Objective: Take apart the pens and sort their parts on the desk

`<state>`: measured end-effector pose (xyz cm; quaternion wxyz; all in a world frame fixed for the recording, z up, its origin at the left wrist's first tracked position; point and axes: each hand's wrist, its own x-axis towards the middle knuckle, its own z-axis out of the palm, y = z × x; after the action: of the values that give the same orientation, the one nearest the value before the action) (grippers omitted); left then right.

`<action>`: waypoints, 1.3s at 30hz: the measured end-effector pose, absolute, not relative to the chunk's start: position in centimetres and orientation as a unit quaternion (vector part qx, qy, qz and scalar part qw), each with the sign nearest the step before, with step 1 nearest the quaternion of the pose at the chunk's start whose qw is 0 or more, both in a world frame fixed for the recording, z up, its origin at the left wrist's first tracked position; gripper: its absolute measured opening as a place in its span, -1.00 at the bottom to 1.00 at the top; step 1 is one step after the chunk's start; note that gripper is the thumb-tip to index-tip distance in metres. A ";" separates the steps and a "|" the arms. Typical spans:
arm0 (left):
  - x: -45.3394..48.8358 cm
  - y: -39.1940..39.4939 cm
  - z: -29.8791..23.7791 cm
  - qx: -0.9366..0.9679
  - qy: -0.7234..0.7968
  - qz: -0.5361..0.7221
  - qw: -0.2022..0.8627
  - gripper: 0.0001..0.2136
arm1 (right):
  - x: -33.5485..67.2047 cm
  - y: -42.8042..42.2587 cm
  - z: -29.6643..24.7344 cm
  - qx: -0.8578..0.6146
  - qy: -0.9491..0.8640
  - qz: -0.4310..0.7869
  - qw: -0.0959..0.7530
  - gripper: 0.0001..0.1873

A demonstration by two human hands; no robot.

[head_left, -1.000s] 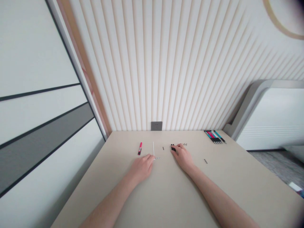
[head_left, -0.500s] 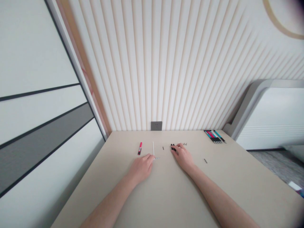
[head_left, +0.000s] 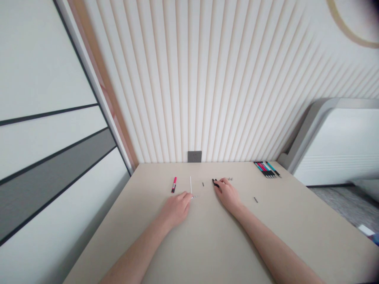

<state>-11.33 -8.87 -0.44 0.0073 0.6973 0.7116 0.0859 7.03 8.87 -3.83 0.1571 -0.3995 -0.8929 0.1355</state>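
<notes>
My left hand (head_left: 178,205) rests on the table with its fingers closed. A thin pale tip shows at its fingertips, but what they hold is mostly hidden. Just beyond them lies a slim white stick (head_left: 190,184), and a row of tiny silvery pieces (head_left: 196,196) sits to their right. My right hand (head_left: 227,193) has its thumb and fingers closed on short black pen parts (head_left: 216,182), partly covered by the fingers. Between the hands is a small dark metal piece (head_left: 203,184). A pink-and-black pen part (head_left: 174,185) lies left of the white stick.
Several colored pens (head_left: 265,169) lie side by side at the table's back right. Small pale bits (head_left: 230,179) are behind my right hand, and a small dark strip (head_left: 256,200) lies right of it. A dark wall socket (head_left: 194,156) sits behind the table (head_left: 189,252).
The black pen parts under my right fingers have shifted slightly and look more tilted. My left hand stays where it was.
</notes>
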 end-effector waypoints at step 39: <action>-11.2 -8.8 -0.4 0.694 0.715 0.085 -0.008 -0.76 | 6.7 7.9 -4.1 -0.244 -0.892 0.195 0.326 -0.69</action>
<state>-11.23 -8.80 -0.35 -0.0083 0.6937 0.7152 0.0850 6.68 7.85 -4.13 0.3261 -0.2443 -0.8921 0.1951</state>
